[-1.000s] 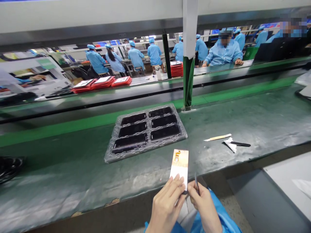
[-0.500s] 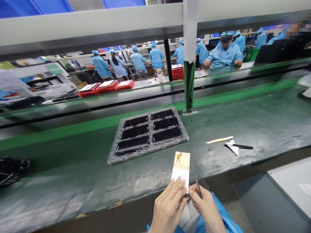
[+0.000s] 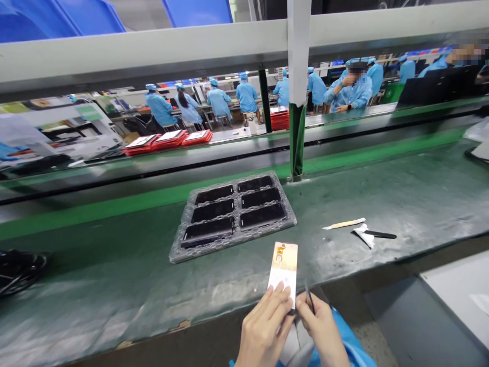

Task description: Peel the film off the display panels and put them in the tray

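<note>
My left hand [image 3: 263, 326] grips the near end of a slim rectangular panel [image 3: 283, 265], white and pale orange on its upturned back, held over the front edge of the green bench [image 3: 114, 285]. My right hand [image 3: 320, 326] touches the panel's near right corner and pinches thin dark tweezers [image 3: 308, 300] that point upward. Beyond the panel lies a grey moulded tray [image 3: 233, 214] with several dark panels in its pockets.
To the right on the bench lie a pale stick [image 3: 344, 224], a folded white wipe [image 3: 362, 234] and a black tool [image 3: 382, 235]. A white and green post [image 3: 297, 86] stands behind the tray. Black cables [image 3: 19, 267] sit far left. Workers in blue sit beyond the conveyor [image 3: 229, 153].
The view has tilted up slightly. Both hands and the panel keep almost the same pose at the bench edge.
</note>
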### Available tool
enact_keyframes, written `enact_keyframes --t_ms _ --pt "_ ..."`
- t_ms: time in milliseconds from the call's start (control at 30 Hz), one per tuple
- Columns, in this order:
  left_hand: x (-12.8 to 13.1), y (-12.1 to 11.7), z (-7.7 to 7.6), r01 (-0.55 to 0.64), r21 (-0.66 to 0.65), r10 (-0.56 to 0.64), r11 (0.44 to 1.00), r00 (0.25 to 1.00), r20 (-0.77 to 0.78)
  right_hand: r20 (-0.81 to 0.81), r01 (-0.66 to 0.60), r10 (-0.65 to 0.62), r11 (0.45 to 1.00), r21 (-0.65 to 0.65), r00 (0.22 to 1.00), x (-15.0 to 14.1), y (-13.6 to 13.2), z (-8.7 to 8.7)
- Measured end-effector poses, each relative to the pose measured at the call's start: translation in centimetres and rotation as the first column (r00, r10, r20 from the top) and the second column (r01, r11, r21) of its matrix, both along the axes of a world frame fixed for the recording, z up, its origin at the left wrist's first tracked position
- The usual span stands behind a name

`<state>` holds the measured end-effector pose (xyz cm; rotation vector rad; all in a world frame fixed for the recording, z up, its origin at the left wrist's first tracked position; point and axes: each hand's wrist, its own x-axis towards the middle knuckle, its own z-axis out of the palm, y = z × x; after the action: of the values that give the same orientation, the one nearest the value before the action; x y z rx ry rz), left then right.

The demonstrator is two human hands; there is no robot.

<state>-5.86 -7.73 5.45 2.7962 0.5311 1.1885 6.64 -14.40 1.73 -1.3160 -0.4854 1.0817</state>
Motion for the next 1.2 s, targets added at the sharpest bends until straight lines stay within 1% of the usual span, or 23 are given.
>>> enact_keyframes --t_ms 133,267,333,400,500,667,833,933,1033,1200 --pt "0.0 0.0 0.1 -0.004 -0.001 0.004 1.000 1.000 -0.006 -0.011 -0.010 0.009 1.000 -0.009 1.000 -0.1 0.1 -0.1" --pt "0.0 0.0 0.3 -0.005 -0.004 0.005 1.000 1.000 -0.013 -0.026 -0.021 0.022 1.000 0.022 0.999 -0.1 0.1 -1.2" --pt "0.0 0.0 0.4 -0.005 -0.007 0.005 1.000 1.000 -0.017 -0.017 -0.008 0.008 1.000 0.025 1.000 -0.2 0.1 -1.5" --pt "0.0 0.0 0.4 -0.007 -0.005 0.007 1.000 1.000 -0.017 -0.003 0.016 -0.016 1.000 0.019 1.000 -0.3 0.2 -1.5" --pt "0.0 0.0 0.4 -0.009 -0.014 0.009 1.000 1.000 -0.020 -0.001 0.022 -0.022 1.000 0.017 1.000 -0.1 0.2 -0.9" --pt "-0.1 0.0 0.3 -0.009 -0.039 0.009 0.999 1.000 -0.020 -0.004 -0.091 0.090 0.996 -0.016 0.996 0.5 0.0 0.5" --pt "-0.3 -0.4 0.2 -0.029 -0.059 0.027 0.998 0.999 -0.045 0.021 -0.043 0.044 0.996 -0.083 0.999 0.4 0.1 1.9" --pt "-0.3 -0.4 0.3 -0.032 -0.080 0.028 0.996 0.998 -0.060 -0.034 -0.036 0.032 0.994 -0.107 0.999 0.3 0.0 2.6" --pt "-0.3 -0.4 0.5 -0.026 -0.089 0.021 0.996 0.998 -0.056 -0.095 -0.068 0.058 0.992 -0.104 0.994 0.3 -0.2 2.9" --pt "-0.2 -0.3 0.6 -0.031 -0.071 0.026 0.997 0.998 -0.063 -0.053 -0.026 0.022 0.996 -0.082 0.998 0.2 0.0 2.3"
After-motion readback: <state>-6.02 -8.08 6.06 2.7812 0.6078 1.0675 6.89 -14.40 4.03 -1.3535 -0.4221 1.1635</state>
